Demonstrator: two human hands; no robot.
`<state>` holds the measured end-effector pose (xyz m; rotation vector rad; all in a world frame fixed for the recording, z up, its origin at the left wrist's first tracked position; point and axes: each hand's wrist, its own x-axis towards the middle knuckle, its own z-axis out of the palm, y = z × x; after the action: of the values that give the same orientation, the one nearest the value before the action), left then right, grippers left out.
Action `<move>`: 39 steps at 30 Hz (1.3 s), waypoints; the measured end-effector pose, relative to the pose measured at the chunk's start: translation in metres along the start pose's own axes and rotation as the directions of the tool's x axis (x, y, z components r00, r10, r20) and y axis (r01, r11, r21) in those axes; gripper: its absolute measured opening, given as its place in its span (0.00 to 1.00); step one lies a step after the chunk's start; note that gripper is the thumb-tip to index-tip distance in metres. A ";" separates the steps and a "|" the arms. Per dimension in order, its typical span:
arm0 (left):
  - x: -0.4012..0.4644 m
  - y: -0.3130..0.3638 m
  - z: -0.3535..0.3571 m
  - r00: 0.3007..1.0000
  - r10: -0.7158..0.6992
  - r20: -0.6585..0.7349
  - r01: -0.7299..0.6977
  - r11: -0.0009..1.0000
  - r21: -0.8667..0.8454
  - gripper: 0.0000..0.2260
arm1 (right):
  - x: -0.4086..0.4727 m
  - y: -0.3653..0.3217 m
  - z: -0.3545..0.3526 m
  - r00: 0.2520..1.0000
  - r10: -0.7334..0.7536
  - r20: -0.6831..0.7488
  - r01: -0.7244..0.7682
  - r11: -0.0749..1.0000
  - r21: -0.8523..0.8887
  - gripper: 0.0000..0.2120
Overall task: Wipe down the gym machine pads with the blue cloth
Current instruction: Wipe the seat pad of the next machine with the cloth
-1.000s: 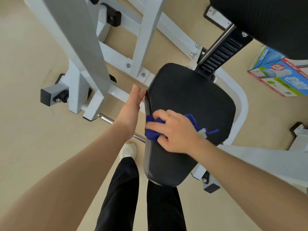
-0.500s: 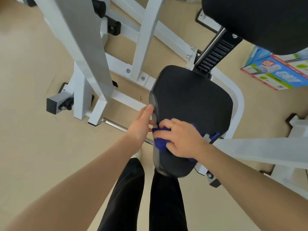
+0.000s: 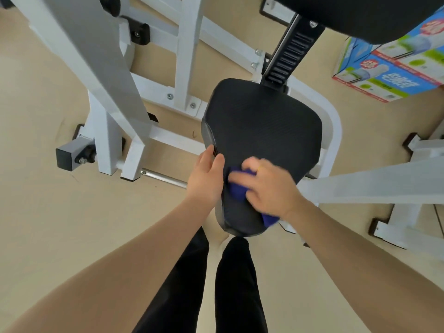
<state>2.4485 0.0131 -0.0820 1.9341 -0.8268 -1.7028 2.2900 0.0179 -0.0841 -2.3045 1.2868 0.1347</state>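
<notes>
Head view. Beige floor; white machine frame; printed boxes, far right. Black seat pad: blue cloth bunched at near-left edge under gripping right hand. Left hand, fingers relaxed, rests on pad's left edge.

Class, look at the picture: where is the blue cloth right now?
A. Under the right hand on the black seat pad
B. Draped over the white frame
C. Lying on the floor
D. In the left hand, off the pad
A: the right hand presses the blue cloth onto the seat pad; the left hand only rests on the pad's edge.
</notes>
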 end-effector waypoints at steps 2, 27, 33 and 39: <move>0.000 -0.009 0.005 0.999 0.039 0.017 -0.040 0.999 0.033 0.24 | 0.011 0.019 0.003 0.950 0.287 -0.122 -0.286 0.958 0.026 0.20; -0.056 -0.032 0.043 0.994 0.020 -0.107 -0.043 0.975 -0.220 0.12 | -0.075 0.017 0.011 1.000 -0.013 -0.022 0.014 0.999 0.040 0.22; -0.057 -0.030 0.038 0.990 -0.115 -0.083 0.084 0.949 -0.305 0.15 | -0.066 -0.010 0.018 0.943 0.289 -0.166 -0.272 0.955 0.118 0.19; -0.062 -0.029 0.026 0.998 -0.060 0.008 0.058 0.906 -0.420 0.26 | -0.080 -0.058 0.035 0.936 -0.352 -0.030 0.345 0.929 -0.135 0.14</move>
<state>2.4231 0.0788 -0.0602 1.6773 -0.3572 -1.7377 2.2990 0.1211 -0.0681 -2.6223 0.8933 0.0341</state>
